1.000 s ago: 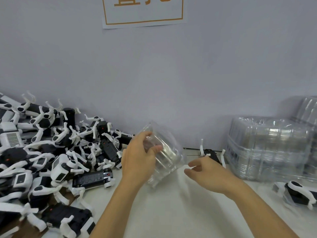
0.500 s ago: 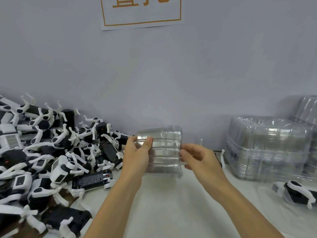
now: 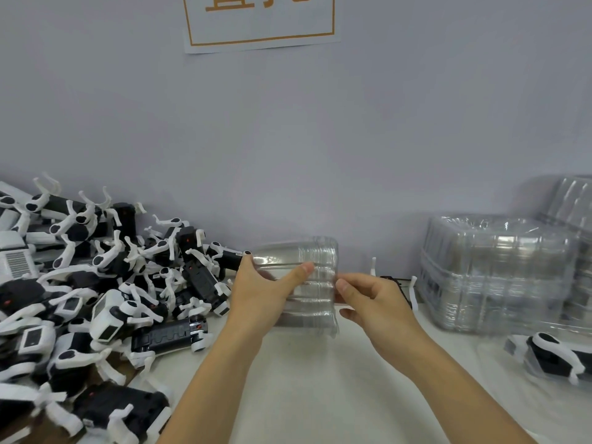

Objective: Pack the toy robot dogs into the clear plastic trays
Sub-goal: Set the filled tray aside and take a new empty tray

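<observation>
— Table surface?
— White and smooth, against a grey wall. At left lies a heap of toy robot dogs, hard black-and-white plastic, too many to count.
— And your hands?
— My left hand grips one ribbed clear tray above the table; my right hand pinches its edge. Stacked trays stand right, one dog before them.

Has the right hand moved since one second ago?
Yes. The right hand has gone left and a little up, away from the tray stack, and now pinches the right edge of the clear trays.
</observation>
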Action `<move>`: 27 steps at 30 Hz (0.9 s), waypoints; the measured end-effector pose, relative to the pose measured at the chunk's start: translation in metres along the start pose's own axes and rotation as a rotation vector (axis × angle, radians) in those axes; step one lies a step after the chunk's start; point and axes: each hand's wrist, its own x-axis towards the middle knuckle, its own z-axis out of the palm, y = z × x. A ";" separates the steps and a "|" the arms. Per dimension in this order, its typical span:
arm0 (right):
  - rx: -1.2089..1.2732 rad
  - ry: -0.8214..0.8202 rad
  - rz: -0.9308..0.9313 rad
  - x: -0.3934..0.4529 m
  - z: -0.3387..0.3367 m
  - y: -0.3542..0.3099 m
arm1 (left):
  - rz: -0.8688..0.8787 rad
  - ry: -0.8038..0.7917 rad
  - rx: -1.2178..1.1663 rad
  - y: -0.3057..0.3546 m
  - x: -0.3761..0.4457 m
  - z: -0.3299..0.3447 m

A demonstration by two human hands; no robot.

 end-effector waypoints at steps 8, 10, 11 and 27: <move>0.165 -0.020 0.073 0.002 0.001 0.010 | 0.003 -0.083 0.017 -0.005 0.003 -0.008; 0.256 -0.043 0.112 0.001 0.000 0.011 | 0.013 -0.104 0.022 -0.005 0.003 -0.009; 0.294 -0.055 0.133 0.001 0.000 0.012 | 0.018 -0.113 0.023 -0.005 0.003 -0.009; 0.242 -0.045 0.147 -0.001 -0.002 0.008 | 0.039 -0.156 0.031 -0.008 0.004 -0.012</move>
